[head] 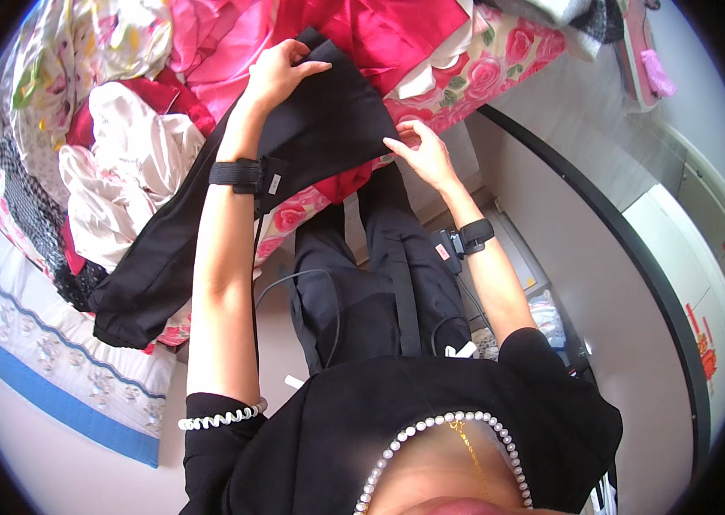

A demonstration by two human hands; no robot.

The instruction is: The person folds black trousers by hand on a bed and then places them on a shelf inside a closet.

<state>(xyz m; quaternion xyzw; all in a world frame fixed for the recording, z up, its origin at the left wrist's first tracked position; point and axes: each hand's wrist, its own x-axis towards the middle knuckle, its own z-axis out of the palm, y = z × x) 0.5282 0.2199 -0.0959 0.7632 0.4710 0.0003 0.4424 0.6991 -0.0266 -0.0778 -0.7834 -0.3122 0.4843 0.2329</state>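
Observation:
A black cloth garment (330, 116), which looks like trousers, lies over the pile in front of me. One long, narrow part runs down to the lower left and ends in a bunched edge. My left hand (282, 71) pinches its upper edge, thumb lying on top of the fabric. At the garment's right corner, my right hand (425, 151) has the cloth edge between thumb and fingers. Between the two hands the fabric is spread fairly flat. Each wrist wears a black strap with a small device and a cable.
Bright pink satin cloth (375, 38), a crumpled white satin garment (124, 174) and a floral garment (118, 38) are heaped on a rose-print cover (485, 77). A dark-edged grey panel (594, 212) stands at right. White bedding with a blue border (66, 386) hangs lower left.

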